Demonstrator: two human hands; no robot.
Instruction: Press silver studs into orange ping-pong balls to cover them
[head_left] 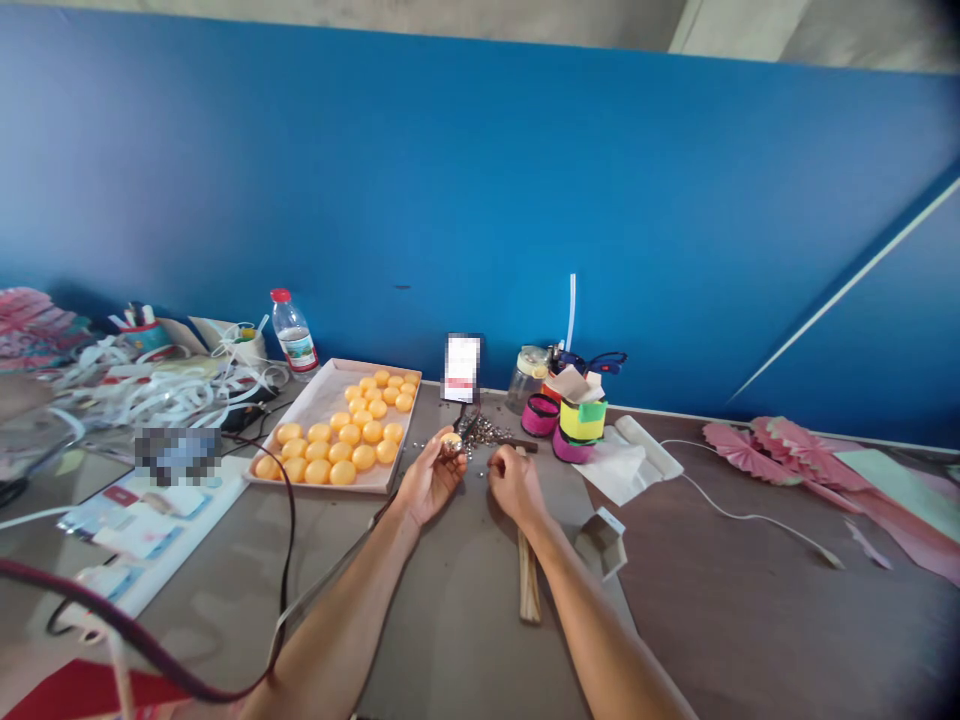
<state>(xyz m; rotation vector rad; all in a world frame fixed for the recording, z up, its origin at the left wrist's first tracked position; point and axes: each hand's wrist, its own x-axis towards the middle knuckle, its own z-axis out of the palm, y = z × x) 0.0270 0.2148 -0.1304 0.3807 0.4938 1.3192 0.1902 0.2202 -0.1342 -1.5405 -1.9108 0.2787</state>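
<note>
Ball (451, 441) being pinched by the fingertips of the left hand (432, 484), near scattered metal bits (489, 433); its facing cannot be told. Right hand (517, 486) being held curled, contents hidden. Beneath, wooden handle (529, 592) being pointed lengthwise toward the blue partition (480, 190).

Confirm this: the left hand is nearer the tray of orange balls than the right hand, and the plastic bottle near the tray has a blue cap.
No: in the head view, the plastic bottle near the tray of orange balls has a red cap, not blue. The left hand is indeed nearer the tray.
</note>
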